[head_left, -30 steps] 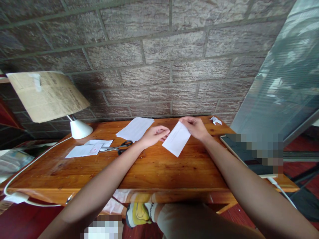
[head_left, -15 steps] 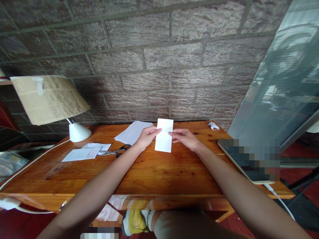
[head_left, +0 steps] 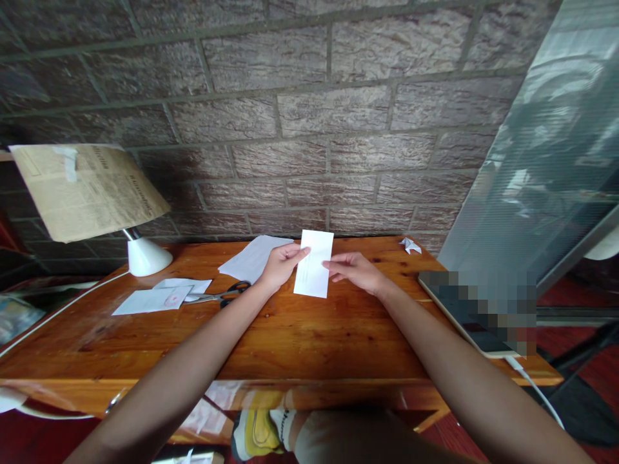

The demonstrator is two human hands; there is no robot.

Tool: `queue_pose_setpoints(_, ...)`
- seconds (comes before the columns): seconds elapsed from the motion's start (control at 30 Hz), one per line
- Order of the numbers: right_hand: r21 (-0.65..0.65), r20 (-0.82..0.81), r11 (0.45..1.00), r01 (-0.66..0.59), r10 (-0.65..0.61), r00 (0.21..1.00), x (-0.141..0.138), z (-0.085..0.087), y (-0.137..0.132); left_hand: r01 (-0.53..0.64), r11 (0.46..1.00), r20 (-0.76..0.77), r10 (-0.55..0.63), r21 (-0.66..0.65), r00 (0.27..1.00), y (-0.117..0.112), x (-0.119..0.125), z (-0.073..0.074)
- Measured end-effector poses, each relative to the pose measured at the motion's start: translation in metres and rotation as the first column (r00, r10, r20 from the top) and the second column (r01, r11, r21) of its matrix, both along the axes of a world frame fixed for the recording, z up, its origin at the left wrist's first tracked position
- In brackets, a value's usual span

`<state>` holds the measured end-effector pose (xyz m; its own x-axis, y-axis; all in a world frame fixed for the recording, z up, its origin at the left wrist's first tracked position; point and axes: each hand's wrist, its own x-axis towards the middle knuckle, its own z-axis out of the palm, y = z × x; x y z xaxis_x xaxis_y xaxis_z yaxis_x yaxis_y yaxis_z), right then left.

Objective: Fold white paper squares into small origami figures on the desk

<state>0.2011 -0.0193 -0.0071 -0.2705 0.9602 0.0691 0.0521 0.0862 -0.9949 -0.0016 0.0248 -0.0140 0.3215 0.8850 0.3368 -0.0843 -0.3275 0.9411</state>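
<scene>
Upright above the wooden desk, a narrow rectangular sheet of white paper (head_left: 314, 267) faces me, with faint print along its left side. My left hand (head_left: 282, 264) pinches its left edge, thumb in front and fingers behind. On the opposite edge, my right hand (head_left: 355, 269) grips the paper between thumb and fingers. Behind my left hand lies a stack of white sheets (head_left: 251, 256). Black-handled scissors (head_left: 235, 293) rest near my left forearm, their blades touching cut paper pieces (head_left: 152, 301), one with a red stamp.
A lamp (head_left: 149, 256) with a newspaper shade stands at the desk's left. Toward the back right sits a small folded paper shape (head_left: 410, 245). A tablet (head_left: 464, 309) with a white cable lies along the right edge of the desk (head_left: 309, 348). A brick wall rises behind.
The paper has tilted slightly, its lower end swinging left, and faint print now shows on it. My right hand has slid a little lower along its edge. The view has shifted slightly.
</scene>
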Motion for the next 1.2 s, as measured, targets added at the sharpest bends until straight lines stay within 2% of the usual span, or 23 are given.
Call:
queue_pose_setpoints(0.1, 0.021, 0.001, 0.999, 0.039, -0.039, 0.999, -0.001, 0.000, 0.001, -0.085, 0.995, -0.081, 0.090, 0.060, 0.993, 0.003, -0.001, -0.005)
queue_pose_setpoints(0.2, 0.068, 0.000, 0.990, 0.124, -0.124, 0.992, -0.001, 0.001, 0.002, -0.170, 0.954, -0.213, 0.225, 0.249, 0.951, 0.001, -0.002, -0.007)
queue_pose_setpoints(0.3, 0.129, 0.018, 0.975, 0.181, -0.184, 0.983, -0.002, 0.001, 0.002, -0.074, 0.904, -0.382, 0.251, 0.422, 0.890, -0.008, 0.000, -0.003)
queue_pose_setpoints(0.37, 0.168, 0.035, 0.968, 0.187, -0.196, 0.980, -0.003, 0.001, 0.002, -0.047, 0.883, -0.430, 0.273, 0.467, 0.861, -0.016, 0.003, 0.002)
queue_pose_setpoints(0.5, 0.195, 0.030, 0.970, 0.142, -0.151, 0.988, -0.007, 0.002, -0.001, 0.022, 0.900, -0.510, 0.226, 0.435, 0.830, -0.027, 0.009, 0.006)
queue_pose_setpoints(0.6, 0.196, 0.004, 0.978, 0.076, -0.078, 0.997, -0.010, 0.005, -0.003, 0.071, 0.911, -0.545, 0.180, 0.407, 0.819, -0.026, 0.010, 0.001)
queue_pose_setpoints(0.73, 0.176, 0.002, 0.984, 0.008, -0.008, 1.000, -0.011, 0.005, -0.004, 0.167, 0.893, -0.546, 0.099, 0.417, 0.832, -0.021, 0.011, -0.009)
queue_pose_setpoints(0.9, 0.122, 0.027, 0.993, 0.004, -0.008, 1.000, -0.010, 0.000, -0.001, 0.172, 0.886, -0.515, 0.085, 0.431, 0.853, -0.021, 0.016, -0.016)
queue_pose_setpoints(1.2, 0.182, 0.079, 0.983, -0.005, -0.009, 0.997, -0.013, -0.002, 0.000, 0.173, 0.868, -0.468, 0.076, 0.465, 0.880, -0.024, 0.020, -0.016)
